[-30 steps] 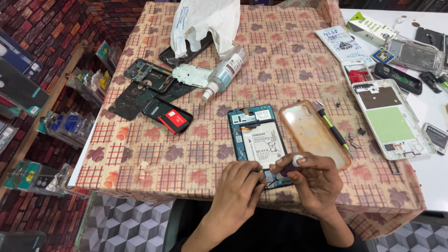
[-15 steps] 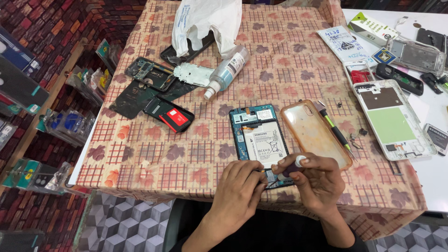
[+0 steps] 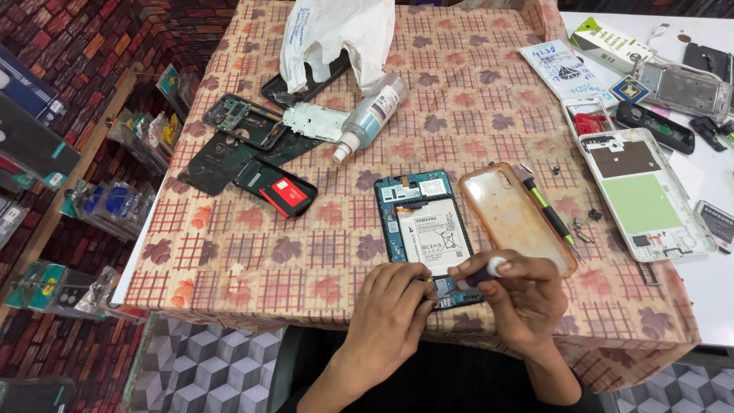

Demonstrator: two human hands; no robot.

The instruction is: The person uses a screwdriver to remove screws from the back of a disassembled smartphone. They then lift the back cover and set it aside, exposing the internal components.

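My hands have hardly moved: my left hand [image 3: 394,302] still pins the opened phone [image 3: 427,235] at the table's near edge, fingers curled, while my right hand [image 3: 514,294] stays closed around a screwdriver [image 3: 483,270] on its lower end.

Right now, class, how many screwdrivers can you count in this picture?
2. One, with a white cap, is in the right hand, its tip on the opened phone. A green-and-black one lies on the tablecloth beside the clear orange case. More may be hidden.
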